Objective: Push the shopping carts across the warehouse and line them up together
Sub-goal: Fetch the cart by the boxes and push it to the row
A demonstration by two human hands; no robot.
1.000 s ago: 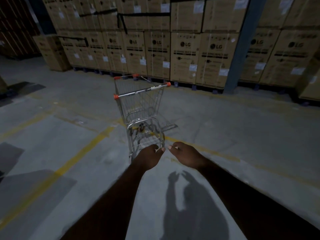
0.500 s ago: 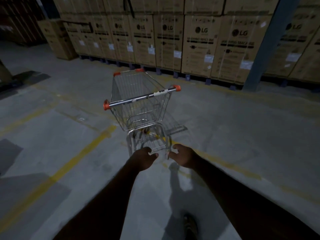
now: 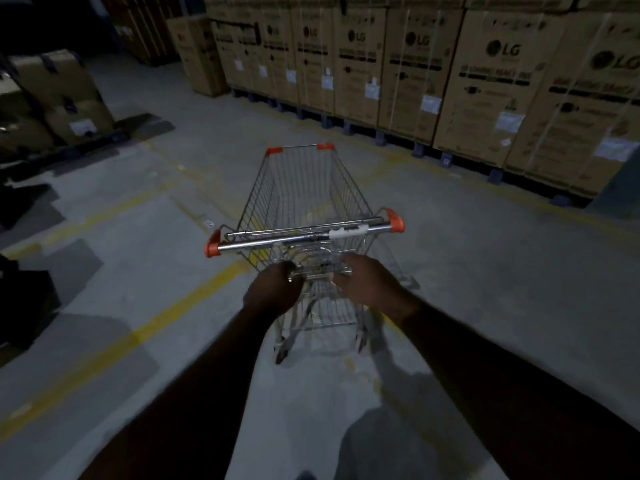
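A wire shopping cart (image 3: 304, 199) with orange corner caps stands on the concrete floor straight ahead, its chrome handle bar (image 3: 277, 239) nearest me. Both my arms reach forward. My left hand (image 3: 273, 289) is curled into a fist just short of the bar and slightly below it, not touching it. My right hand (image 3: 367, 282) hangs beside it with loosely bent fingers, also off the bar and holding nothing. The cart basket is empty. No other cart is in view.
A wall of stacked LG cardboard boxes (image 3: 415, 74) on pallets runs along the far right. More boxes (image 3: 59, 95) sit on a pallet at the left. Yellow floor lines (image 3: 166, 313) cross the grey concrete. Dark shapes edge the far left.
The cart has come much closer and now faces away with its handle square to me. Both hands have risen from low near the cart's base to just short of the handle bar.
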